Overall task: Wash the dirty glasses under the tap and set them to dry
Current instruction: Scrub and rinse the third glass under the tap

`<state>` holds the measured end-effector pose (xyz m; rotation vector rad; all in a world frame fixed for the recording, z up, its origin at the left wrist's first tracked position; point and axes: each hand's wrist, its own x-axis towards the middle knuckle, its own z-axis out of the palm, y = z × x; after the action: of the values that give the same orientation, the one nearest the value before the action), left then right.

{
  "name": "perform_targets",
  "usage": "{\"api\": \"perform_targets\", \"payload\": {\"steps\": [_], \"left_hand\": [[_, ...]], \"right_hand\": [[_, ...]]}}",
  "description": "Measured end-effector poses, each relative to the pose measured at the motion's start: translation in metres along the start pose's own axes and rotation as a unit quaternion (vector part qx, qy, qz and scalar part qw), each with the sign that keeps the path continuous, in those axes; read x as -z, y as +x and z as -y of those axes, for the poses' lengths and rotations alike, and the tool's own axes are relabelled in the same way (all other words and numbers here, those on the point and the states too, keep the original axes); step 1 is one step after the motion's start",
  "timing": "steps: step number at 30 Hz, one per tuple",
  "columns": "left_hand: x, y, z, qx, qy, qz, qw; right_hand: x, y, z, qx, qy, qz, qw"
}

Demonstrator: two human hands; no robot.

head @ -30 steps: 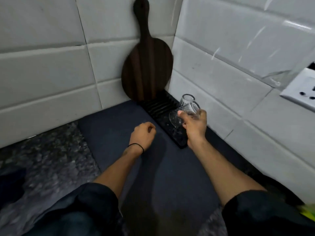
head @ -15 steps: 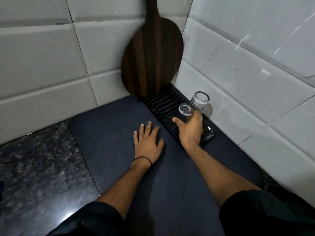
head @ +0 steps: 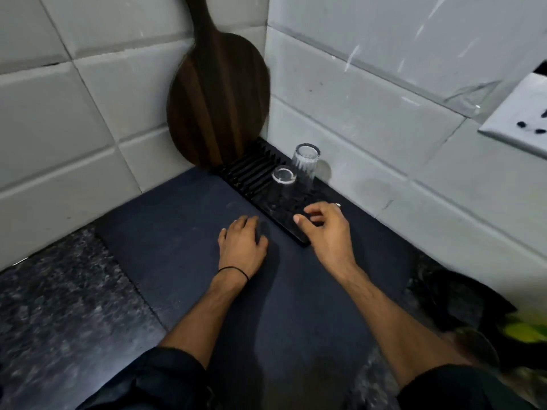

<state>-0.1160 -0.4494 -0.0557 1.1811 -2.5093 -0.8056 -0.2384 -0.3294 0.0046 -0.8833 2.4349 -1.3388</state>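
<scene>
Reaching forward over the dark mat (head: 177, 232), both bare forearms are stretching toward the tiled corner. The left hand (head: 242, 247) is resting on the mat with its fingers loosely curled and holding nothing. The right hand (head: 325, 229) is hovering just beside it over the near end of the black ridged drying rack (head: 251, 173), fingers slack and a little spread, gripping nothing either. Just beyond the right hand's fingertips two clear glasses are standing on the rack: the shorter glass (head: 284, 180) in front and the taller glass (head: 305, 164) close behind it, so near that it is not clear whether they are touching. Both are looking mouth-down, though the transparency is making that hard to confirm. Farther back a dark wooden board (head: 219, 99) is leaning against the wall at the rack's far end. Judging from this layout, the task is looking well advanced — these two glasses are sitting where they should be draining, and neither hand is carrying another. No tap, sink or unwashed glass is showing here, so whether more are waiting elsewhere cannot be told; if any are, washing them and adding them to the free ridges is what is remaining
</scene>
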Motion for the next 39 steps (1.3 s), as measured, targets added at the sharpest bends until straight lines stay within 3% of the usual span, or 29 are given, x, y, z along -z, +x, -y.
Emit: {"api": "perform_targets", "payload": {"steps": [3,7,12,16,19,21,26,28,32,36,39], "left_hand": [[-0.008,-0.037,-0.025,-0.045,-0.044,-0.011,0.998],[-0.034,-0.091,-0.068,-0.104,-0.112,0.045,0.987],[-0.068,-0.145,-0.117,-0.197,-0.139,0.129,0.962],[-0.093,-0.171,-0.140,-0.253,-0.100,0.132,0.953],[-0.109,-0.187,-0.146,-0.239,-0.058,0.110,0.963],[-0.120,-0.200,-0.144,-0.223,-0.012,0.135,0.965],[-0.138,-0.215,-0.130,-0.255,0.113,0.155,0.948],[-0.137,-0.215,-0.132,-0.250,0.117,0.158,0.948],[-0.135,-0.216,-0.137,-0.244,0.117,0.163,0.949],[-0.131,-0.214,-0.145,-0.223,0.104,0.169,0.954],[-0.124,-0.221,-0.157,-0.204,0.011,0.122,0.971]], "right_hand": [[0.049,-0.049,-0.011,0.031,0.021,-0.023,0.999],[0.112,-0.113,-0.035,0.046,-0.004,-0.079,0.996],[0.176,-0.192,-0.068,0.021,-0.084,-0.164,0.983],[0.210,-0.241,-0.098,-0.037,-0.202,-0.233,0.951],[0.219,-0.264,-0.115,-0.145,-0.283,-0.210,0.924],[0.219,-0.270,-0.122,-0.179,-0.308,-0.195,0.914],[0.213,-0.267,-0.137,-0.115,-0.282,-0.174,0.937],[0.216,-0.263,-0.140,-0.134,-0.248,-0.199,0.939],[0.225,-0.252,-0.142,-0.130,-0.293,-0.153,0.935],[0.238,-0.257,-0.145,-0.119,-0.268,-0.143,0.945],[0.251,-0.273,-0.152,-0.112,-0.244,-0.161,0.950]]}}
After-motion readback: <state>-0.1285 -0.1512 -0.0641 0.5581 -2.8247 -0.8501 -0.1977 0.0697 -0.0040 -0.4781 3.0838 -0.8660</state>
